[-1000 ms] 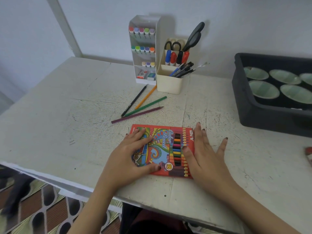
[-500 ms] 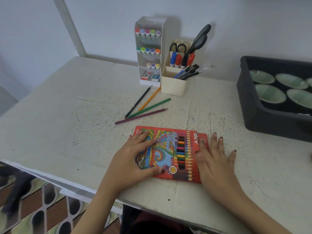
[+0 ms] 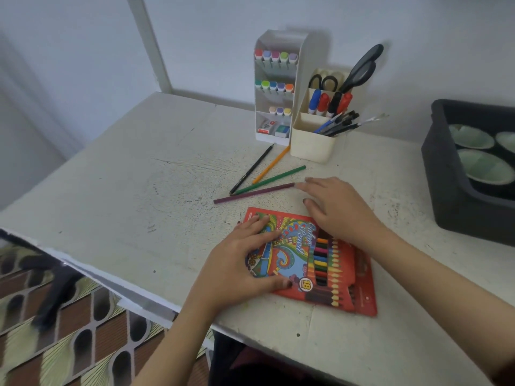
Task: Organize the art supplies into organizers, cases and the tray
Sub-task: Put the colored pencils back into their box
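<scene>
On the table (image 3: 133, 207) near its front edge lies the red coloured-pencil box (image 3: 331, 277), flat and face up. The left hand (image 3: 239, 266) rests on the box's left half with fingers straight and spread, gripping nothing. The right hand (image 3: 338, 210) is stretched out flat above the box's far edge, fingers loose and holding nothing. Its fingertips are right at the end of the purple pencil (image 3: 250, 193), though contact cannot be told. Just beyond lie three more loose pencils: green (image 3: 274, 179), orange (image 3: 271, 164) and black (image 3: 252, 169). Behind them stand a white marker organizer (image 3: 274, 129) and a cream pen holder (image 3: 312, 147) side by side against the wall. Well off to the right sits a dark tray (image 3: 446, 196) with pale green dishes (image 3: 486, 166) inside.
</scene>
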